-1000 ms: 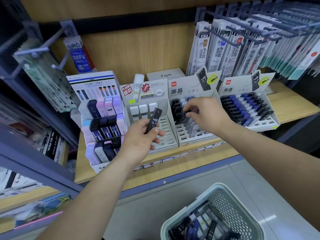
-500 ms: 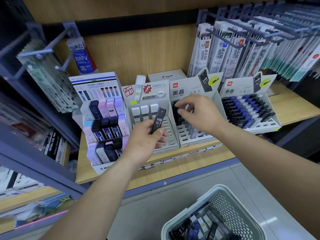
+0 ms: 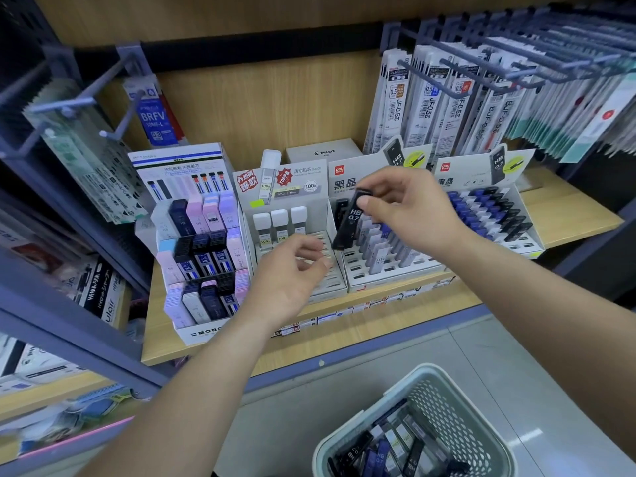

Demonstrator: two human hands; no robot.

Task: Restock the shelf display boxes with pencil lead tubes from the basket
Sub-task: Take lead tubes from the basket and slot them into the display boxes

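Pinching the cap end of a black HB 0.7 lead tube point(image 3: 348, 224) between thumb and fingertips, the right hand point(image 3: 414, 215) holds it tilted over the left rows of the deli display box point(image 3: 359, 270). The tube's lower end hangs close to that box's left wall, and it is unclear whether it touches the slotted tray. Grey and blue tubes point(image 3: 378, 256) stand in the box's middle rows, beneath the right hand, and open slots show along its front.

The left hand point(image 3: 292, 270) hovers just left of the box, over the neighbouring box of white-capped tubes point(image 3: 280, 187). Its fingers are loosely curled and grasp nothing.

Below and in front of the deli box, off the shelf point(image 3: 571, 215), the basket point(image 3: 426, 369) carries a jumble of black, blue and grey lead tubes point(image 3: 389, 445). Right of the deli box sits a second deli box point(image 3: 492, 215), packed with blue and black tubes. Farther left is a MONO box point(image 3: 203, 333) of pastel and dark cases. Above and to the right, refill packs point(image 3: 447, 98) hang on hooks.
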